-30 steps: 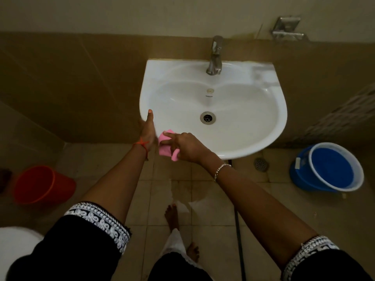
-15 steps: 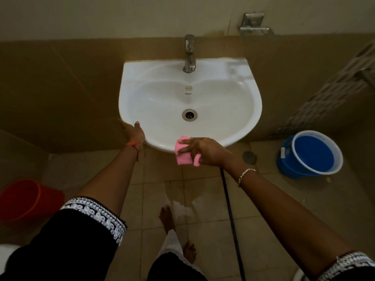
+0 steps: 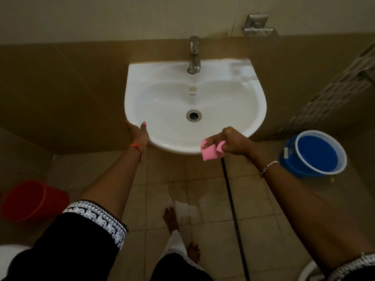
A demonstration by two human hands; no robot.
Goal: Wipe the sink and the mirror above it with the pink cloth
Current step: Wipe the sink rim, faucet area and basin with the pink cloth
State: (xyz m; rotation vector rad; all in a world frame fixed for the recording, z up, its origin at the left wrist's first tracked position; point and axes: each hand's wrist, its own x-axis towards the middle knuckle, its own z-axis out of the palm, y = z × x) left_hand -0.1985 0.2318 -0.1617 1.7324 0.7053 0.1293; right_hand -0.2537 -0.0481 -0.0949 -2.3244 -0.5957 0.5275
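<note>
A white wall-mounted sink with a chrome tap and a metal drain fills the middle of the head view. My right hand is shut on the folded pink cloth, pressed against the sink's front rim, right of centre. My left hand grips the front-left rim, thumb on top and fingers underneath. No mirror is in view.
A blue bucket with a white rim stands on the tiled floor at the right. A red bucket sits at the left. A black pipe runs down from under the sink. A metal holder hangs on the wall. My bare feet stand on wet tiles.
My right hand has slid the pink cloth rightward along the sink's front rim. My left hand has stayed on the front-left rim. The camera view has shifted.
</note>
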